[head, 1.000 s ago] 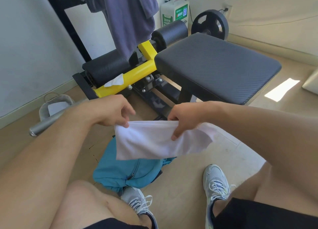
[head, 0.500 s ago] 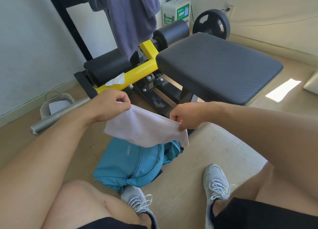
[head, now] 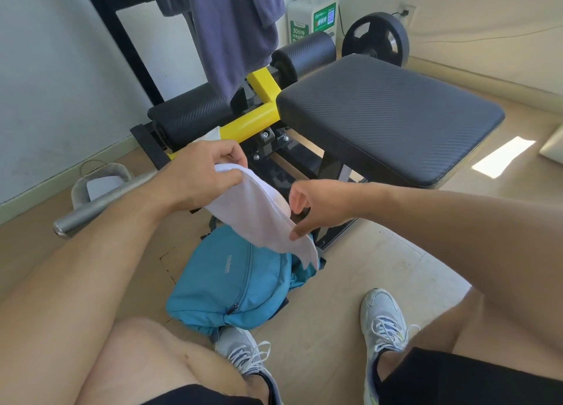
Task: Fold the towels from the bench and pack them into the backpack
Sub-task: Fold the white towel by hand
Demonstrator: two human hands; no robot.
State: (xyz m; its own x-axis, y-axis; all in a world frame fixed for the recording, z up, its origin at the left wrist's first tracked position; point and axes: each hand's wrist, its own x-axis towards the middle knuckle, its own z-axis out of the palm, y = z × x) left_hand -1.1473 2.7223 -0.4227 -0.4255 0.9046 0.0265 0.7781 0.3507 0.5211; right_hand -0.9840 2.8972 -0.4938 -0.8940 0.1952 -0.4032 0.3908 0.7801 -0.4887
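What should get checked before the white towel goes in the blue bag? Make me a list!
1. Left hand grips white towel: ok.
2. Right hand pinches its lower edge: ok.
3. Towel folded small: not ok, one corner hangs loose.
4. Towel above blue backpack: ok.
5. Backpack's main opening open: cannot tell; the towel hides it.
6. Purple towel packed: not ok, it hangs on the rack.

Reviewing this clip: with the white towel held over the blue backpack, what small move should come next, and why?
Probably lower the folded white cloth towel, held by the left hand and right hand, toward the blue fabric backpack lying right below it on the floor, whose opening I cannot make out.
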